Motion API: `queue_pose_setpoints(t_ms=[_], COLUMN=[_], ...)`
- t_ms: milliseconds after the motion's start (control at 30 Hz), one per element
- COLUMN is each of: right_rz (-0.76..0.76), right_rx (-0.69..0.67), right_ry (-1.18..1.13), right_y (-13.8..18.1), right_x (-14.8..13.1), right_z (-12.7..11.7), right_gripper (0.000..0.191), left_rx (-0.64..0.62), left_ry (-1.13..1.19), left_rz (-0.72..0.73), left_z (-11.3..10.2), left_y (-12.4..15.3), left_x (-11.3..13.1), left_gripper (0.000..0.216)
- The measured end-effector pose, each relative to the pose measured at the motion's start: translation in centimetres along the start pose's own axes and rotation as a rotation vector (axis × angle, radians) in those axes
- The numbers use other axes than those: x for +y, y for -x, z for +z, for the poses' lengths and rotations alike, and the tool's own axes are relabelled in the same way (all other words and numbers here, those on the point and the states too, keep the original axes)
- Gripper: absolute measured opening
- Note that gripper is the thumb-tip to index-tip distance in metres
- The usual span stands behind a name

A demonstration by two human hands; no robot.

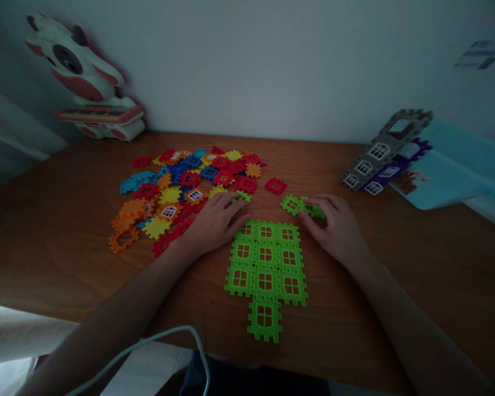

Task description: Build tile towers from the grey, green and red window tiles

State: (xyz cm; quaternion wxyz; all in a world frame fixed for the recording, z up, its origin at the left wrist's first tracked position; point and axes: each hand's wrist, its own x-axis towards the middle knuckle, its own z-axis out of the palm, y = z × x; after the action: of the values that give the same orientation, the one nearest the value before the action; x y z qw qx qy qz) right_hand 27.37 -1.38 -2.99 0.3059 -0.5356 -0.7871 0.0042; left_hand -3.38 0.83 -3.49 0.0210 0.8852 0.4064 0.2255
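Observation:
Flat green interlocking tiles (265,268) with window cut-outs lie joined on the table between my hands. They form a block with one extra tile sticking out toward me. My left hand (216,223) is by the block's far left corner, its fingers closed on a small green window tile (243,196), mostly covered by the fingers. To the right, my right hand (338,225) pinches a green tile (314,210) between thumb and fingers. Touching that tile is another green window tile (291,204), and whether the two are joined I cannot tell.
A pile of red, orange, yellow and blue tiles (190,180) spreads over the table's left side. One red tile (276,186) lies apart. A cow toy with a keyboard (101,114) stands back left. Grey joined tiles (379,149) lean at right beside a light blue folder (457,165). A pale cable (160,333) crosses in front.

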Motion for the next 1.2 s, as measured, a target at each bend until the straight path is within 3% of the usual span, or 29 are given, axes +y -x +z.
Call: queue_pose_setpoints(t_ms=[167, 367, 700, 933, 1067, 1200], right_rz=[0.141, 0.092, 0.125, 0.164, 0.075, -0.056], right_rx=[-0.009, -0.062, 0.041, 0.111, 0.151, 0.071], right_ry=[0.087, 0.035, -0.017, -0.022, -0.047, -0.134], right_y=[0.3, 0.3, 0.0, -0.1, -0.3, -0.2], right_x=[2.4, 2.9, 2.0, 1.5, 0.5, -0.7], right_z=[0.5, 0.6, 0.1, -0.3, -0.6, -0.3], right_gripper=[0.053, 0.037, 0.043, 0.048, 0.041, 0.042], left_rx=[-0.025, -0.024, 0.024, 0.019, -0.01, -0.037], left_ry=[-0.041, -0.02, 0.11, 0.036, 0.152, 0.387], left_rz=[-0.071, -0.095, -0.123, -0.156, -0.174, -0.106], left_z=[0.4, 0.1, 0.2, 0.4, 0.5, 0.6], left_y=[0.2, -0.1, -0.2, 0.0, 0.0, -0.1], left_x=[-0.3, -0.3, -0.3, 0.0, 0.3, 0.4], left_gripper=[0.042, 0.028, 0.017, 0.033, 0.039, 0.038])
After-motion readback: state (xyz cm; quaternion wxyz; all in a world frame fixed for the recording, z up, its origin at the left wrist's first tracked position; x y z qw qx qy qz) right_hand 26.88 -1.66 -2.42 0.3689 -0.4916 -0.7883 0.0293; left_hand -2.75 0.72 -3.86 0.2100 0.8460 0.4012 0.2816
